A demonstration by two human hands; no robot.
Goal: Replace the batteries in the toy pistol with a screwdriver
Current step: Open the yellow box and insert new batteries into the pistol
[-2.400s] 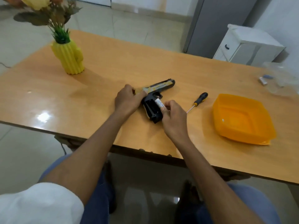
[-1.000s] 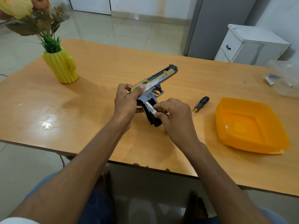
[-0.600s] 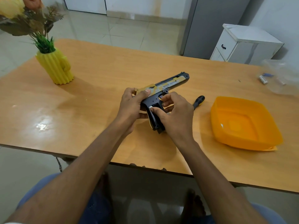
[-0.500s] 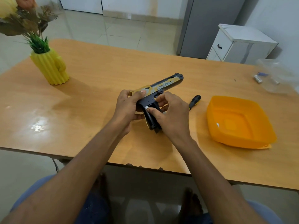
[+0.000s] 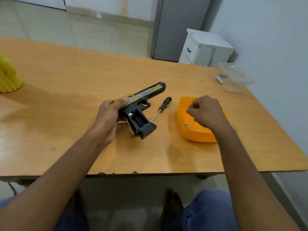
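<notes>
My left hand (image 5: 109, 115) grips the black and gold toy pistol (image 5: 147, 95) by the rear of its slide, holding it tilted just above the table. The battery compartment (image 5: 138, 118) in the grip lies open and looks dark inside. My right hand (image 5: 206, 112) hovers over the orange tray (image 5: 197, 136), fingers pinched shut; what they hold is hidden behind the knuckles. The screwdriver (image 5: 164, 105), black and yellow handle, lies on the table between pistol and tray.
A small white bit (image 5: 186, 124) lies in the tray. A clear plastic bag (image 5: 235, 77) with batteries (image 5: 220, 79) sits at the far right table edge. A yellow vase (image 5: 8, 79) stands at the far left. A white cabinet (image 5: 206, 47) stands behind the table.
My right hand, which was working a battery out of the pistol grip, has left the pistol and moved right over the orange tray. The compartment now shows open. My view has swung right.
</notes>
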